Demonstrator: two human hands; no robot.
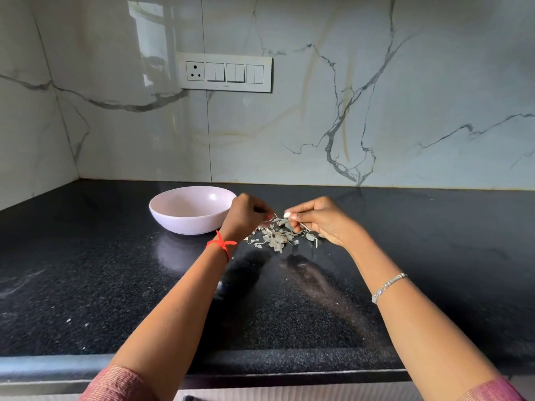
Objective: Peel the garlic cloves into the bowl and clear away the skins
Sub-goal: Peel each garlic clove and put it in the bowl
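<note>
Fingers of the right hand pinch a garlic clove; those of the left hand pinch a skin sliver. Below the fingers lie skins; bowl leftward.

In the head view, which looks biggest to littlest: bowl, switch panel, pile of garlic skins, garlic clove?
1. bowl and switch panel: look alike, panel farther back
2. skin pile
3. garlic clove

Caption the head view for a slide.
Right hand pinches a garlic clove, left hand curled close beside it, over a pile of skins on the black counter beside the pale bowl.
</note>
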